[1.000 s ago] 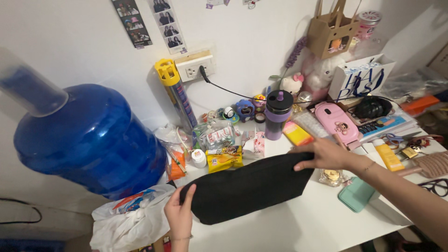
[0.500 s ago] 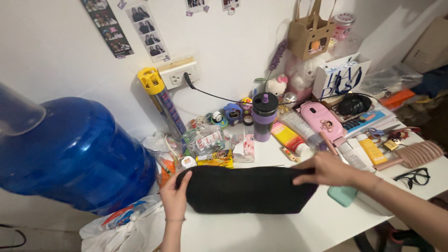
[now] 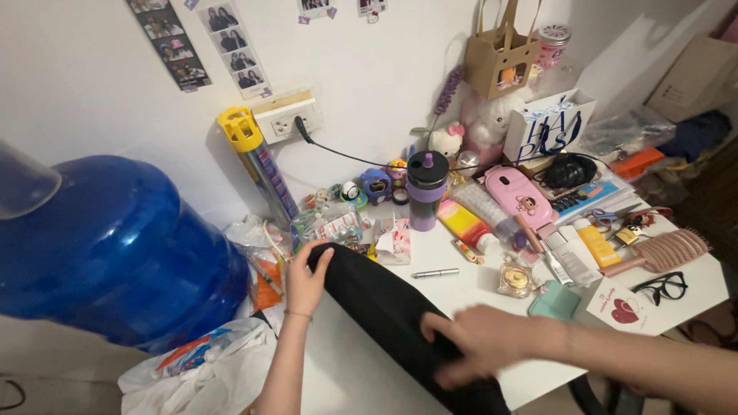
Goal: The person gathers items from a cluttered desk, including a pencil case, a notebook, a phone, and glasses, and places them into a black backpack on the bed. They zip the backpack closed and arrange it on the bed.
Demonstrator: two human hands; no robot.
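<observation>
A long black cloth case (image 3: 384, 307) lies slantwise across the white table (image 3: 469, 288), running from the upper left toward the front edge. My left hand (image 3: 305, 277) grips its upper left end beside a pile of snack wrappers. My right hand (image 3: 473, 342) presses on its lower end near the table's front edge, slightly blurred. A silver pen (image 3: 435, 273) lies on the table just right of the case.
A big blue water jug (image 3: 115, 246) stands at the left above a white plastic bag (image 3: 192, 369). A purple tumbler (image 3: 425, 190), yellow-capped tube (image 3: 257, 157), pink case (image 3: 519, 196), glasses (image 3: 665, 287), brush (image 3: 669, 250) and perfume bottle (image 3: 515, 278) crowd the back and right.
The black case has turned from lying level across the table to slanting toward the front edge. My right hand came down and nearer with its end; my left hand stayed at the upper end.
</observation>
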